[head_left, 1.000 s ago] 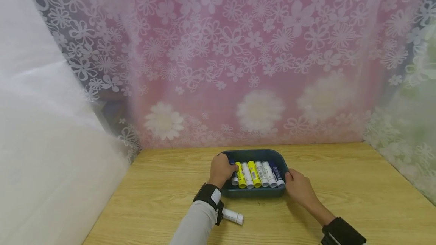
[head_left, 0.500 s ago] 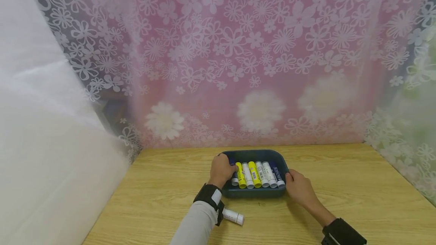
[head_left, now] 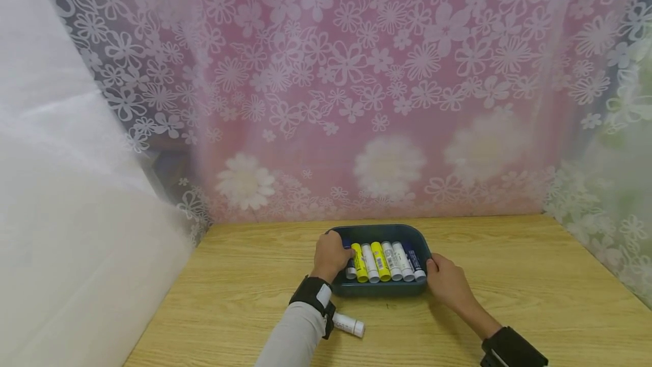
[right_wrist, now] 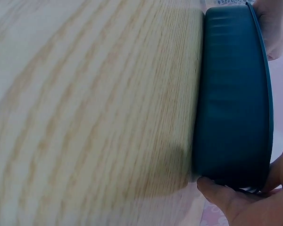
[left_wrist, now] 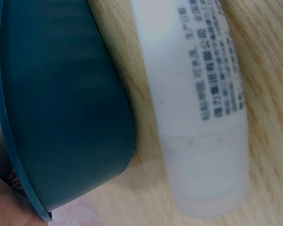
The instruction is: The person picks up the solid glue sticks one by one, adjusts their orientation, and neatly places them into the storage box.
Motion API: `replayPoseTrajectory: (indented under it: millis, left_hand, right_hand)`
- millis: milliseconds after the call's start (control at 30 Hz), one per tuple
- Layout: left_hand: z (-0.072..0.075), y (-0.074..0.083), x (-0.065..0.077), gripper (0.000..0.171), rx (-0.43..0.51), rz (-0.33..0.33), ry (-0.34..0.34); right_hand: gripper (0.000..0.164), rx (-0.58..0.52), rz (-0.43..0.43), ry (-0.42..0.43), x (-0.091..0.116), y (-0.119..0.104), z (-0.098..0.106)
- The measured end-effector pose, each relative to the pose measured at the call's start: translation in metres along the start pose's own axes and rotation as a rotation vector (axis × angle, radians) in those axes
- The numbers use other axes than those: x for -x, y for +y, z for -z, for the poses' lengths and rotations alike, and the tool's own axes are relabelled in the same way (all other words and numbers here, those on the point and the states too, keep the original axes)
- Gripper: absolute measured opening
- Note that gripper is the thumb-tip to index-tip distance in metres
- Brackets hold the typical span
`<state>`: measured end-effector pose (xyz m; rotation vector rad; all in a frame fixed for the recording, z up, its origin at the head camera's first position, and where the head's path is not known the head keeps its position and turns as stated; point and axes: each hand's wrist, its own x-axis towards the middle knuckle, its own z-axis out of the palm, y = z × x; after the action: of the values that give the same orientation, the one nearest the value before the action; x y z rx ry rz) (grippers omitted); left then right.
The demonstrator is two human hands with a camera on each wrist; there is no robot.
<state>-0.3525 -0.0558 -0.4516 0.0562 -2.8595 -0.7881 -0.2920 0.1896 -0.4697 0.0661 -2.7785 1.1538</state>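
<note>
A dark teal plastic tray (head_left: 379, 289) stands on the table with several glue sticks (head_left: 380, 261) in a row inside, some yellow, some white, some navy. My left hand (head_left: 331, 254) grips the tray's left end, its thumb over the rim close to a navy stick. On the opposite end my right hand (head_left: 450, 282) holds the tray; in the right wrist view the right thumb (right_wrist: 226, 195) presses its outer wall. One white glue stick (head_left: 348, 324) lies on the table in front, partly hidden by the left wrist. Its printed label fills much of the left wrist view.
The wood-grain table (head_left: 244, 276) extends to both sides of the tray. Behind it hangs a pink flowered curtain (head_left: 316, 129). A white sheet (head_left: 76, 214) slopes along the left, and a pale green flowered curtain (head_left: 606, 197) borders the right.
</note>
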Motion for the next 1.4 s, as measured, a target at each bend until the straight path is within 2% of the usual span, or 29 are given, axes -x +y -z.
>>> replayPoseTrajectory:
  millis: [167,400,733,1100,1400]
  left_hand:
    - [-0.001,0.001,-0.001,0.031,-0.002,0.018,-0.008]
    - [-0.002,0.001,-0.001,0.025,-0.021,0.006,-0.009]
    - [-0.002,0.002,0.001,0.022,0.004,-0.014,-0.013]
    - [0.000,0.002,0.000,0.024,-0.014,-0.028,-0.030]
    - [0.019,0.003,0.002,0.027,0.084,-0.023,-0.182]
  right_hand:
    - [0.023,0.003,-0.007,0.002,0.000,0.001,0.000]
    - [0.022,0.006,-0.008,0.004,0.001,0.002,0.001]
    - [0.023,0.007,-0.013,0.000,0.002,0.002,0.002]
    - [0.024,-0.001,-0.018,0.011,0.002,0.001,0.002]
    - [0.025,-0.004,-0.014,0.023,0.000,-0.001,0.000]
